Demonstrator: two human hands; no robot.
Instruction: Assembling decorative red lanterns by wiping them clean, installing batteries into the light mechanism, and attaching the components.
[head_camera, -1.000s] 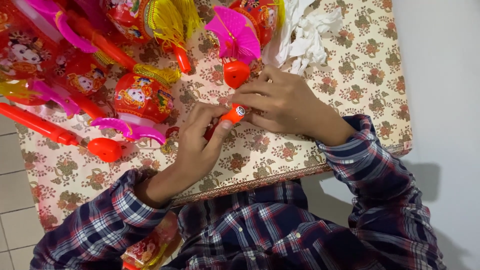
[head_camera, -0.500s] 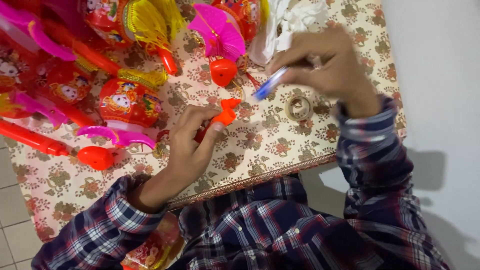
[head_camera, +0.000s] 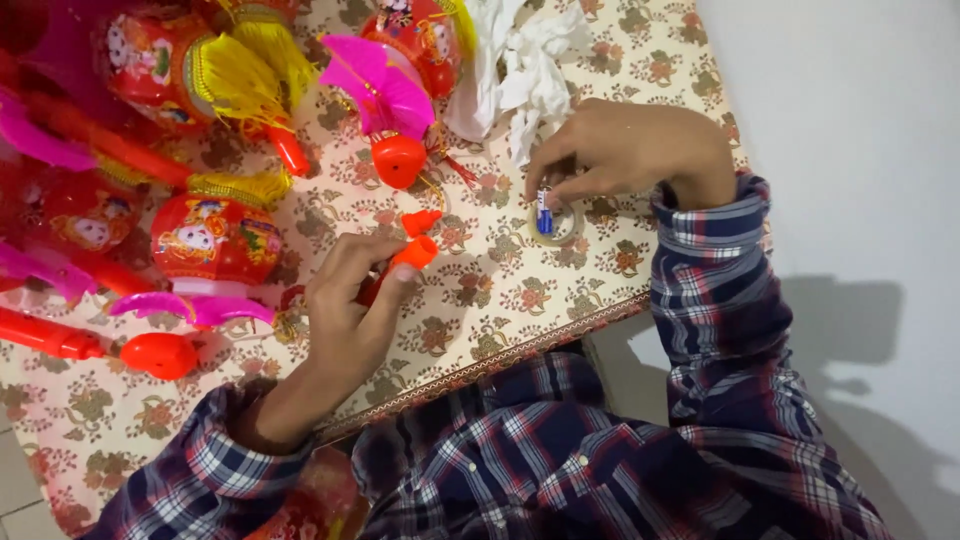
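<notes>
Floral-cloth worktop (head_camera: 480, 300), lanterns crowding its far-left corner. Left hand (head_camera: 350, 305) is closed round an orange handle (head_camera: 405, 262), long axis pointing toward the far-right corner. Right hand (head_camera: 625, 150) pinches a small battery (head_camera: 544, 214) over a tape roll (head_camera: 557, 225), just right of the handle's tip.

A floral-patterned table (head_camera: 470, 330) carries everything. Left of the tape ring (head_camera: 557, 222) lie red lanterns (head_camera: 215, 240). White crumpled paper (head_camera: 520, 60) lies above it.
</notes>
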